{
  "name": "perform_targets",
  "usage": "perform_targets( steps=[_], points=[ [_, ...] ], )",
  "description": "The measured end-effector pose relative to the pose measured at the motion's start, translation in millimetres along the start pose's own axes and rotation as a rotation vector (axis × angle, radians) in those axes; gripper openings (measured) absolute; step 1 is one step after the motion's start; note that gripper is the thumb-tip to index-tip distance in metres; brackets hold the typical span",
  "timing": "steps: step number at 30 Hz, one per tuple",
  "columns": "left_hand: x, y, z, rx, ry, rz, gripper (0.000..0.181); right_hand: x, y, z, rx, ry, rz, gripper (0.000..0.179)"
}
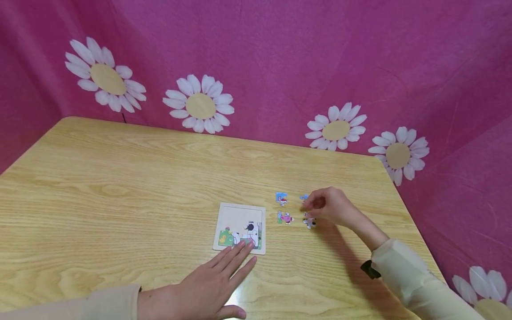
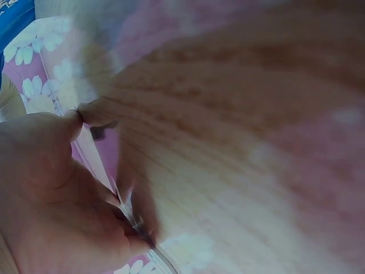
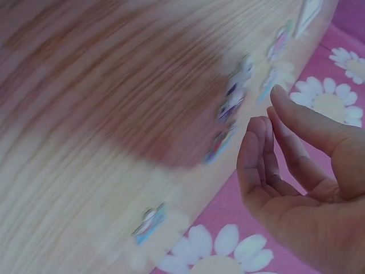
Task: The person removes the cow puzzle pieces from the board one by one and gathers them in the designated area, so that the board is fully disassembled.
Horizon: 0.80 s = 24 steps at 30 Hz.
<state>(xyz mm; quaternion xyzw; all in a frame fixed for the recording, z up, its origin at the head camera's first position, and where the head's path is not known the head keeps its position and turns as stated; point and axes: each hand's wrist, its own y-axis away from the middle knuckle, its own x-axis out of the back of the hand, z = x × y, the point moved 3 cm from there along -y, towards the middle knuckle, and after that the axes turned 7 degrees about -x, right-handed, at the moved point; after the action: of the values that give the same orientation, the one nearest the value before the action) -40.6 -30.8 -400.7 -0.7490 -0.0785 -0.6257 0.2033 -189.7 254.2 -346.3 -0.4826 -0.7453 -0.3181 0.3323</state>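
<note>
A square puzzle board point(image 1: 240, 209) lies on the table with several pieces fitted along its lower part, among them a green piece with a yellow duck point(image 1: 225, 238). My left hand point(image 1: 208, 284) lies with straight fingers over the board's lower edge. To the board's right, my right hand point(image 1: 328, 206) hovers over loose puzzle pieces, its fingers bent and nothing visible between them. Near it are a black-and-white piece point(image 1: 310, 223) and a partly covered blue piece point(image 1: 304, 198). Closer to the board lie a pink-and-green piece point(image 1: 285, 218) and a blue piece with red point(image 1: 281, 198).
The wooden table point(image 1: 120, 200) reaches back to a pink cloth point(image 1: 272, 66) printed with white daisies. In the right wrist view, another blue-edged piece point(image 3: 149, 224) lies apart from the others. The left wrist view is mostly dark and blurred.
</note>
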Motion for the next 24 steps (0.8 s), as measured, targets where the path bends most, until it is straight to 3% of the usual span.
perform_targets(
  steps=[5,15,19,24],
  points=[
    [0.6,0.4,0.4,-0.002,-0.023,0.029,0.086,-10,1.4,-15,0.044,-0.059,-0.038,0.011],
    [-0.6,0.3,0.6,0.002,-0.022,0.025,0.086,-41,-9.3,-50,0.116,-0.214,-0.155,0.010],
    [-0.7,0.4,0.4,0.003,-0.027,0.033,0.086,-52,-17.0,-63,0.146,-0.209,-0.190,0.011],
    [0.7,0.1,-0.1,0.014,0.009,-0.007,0.086,-60,-25.0,-77,0.177,-0.159,-0.231,0.009]
  ],
)
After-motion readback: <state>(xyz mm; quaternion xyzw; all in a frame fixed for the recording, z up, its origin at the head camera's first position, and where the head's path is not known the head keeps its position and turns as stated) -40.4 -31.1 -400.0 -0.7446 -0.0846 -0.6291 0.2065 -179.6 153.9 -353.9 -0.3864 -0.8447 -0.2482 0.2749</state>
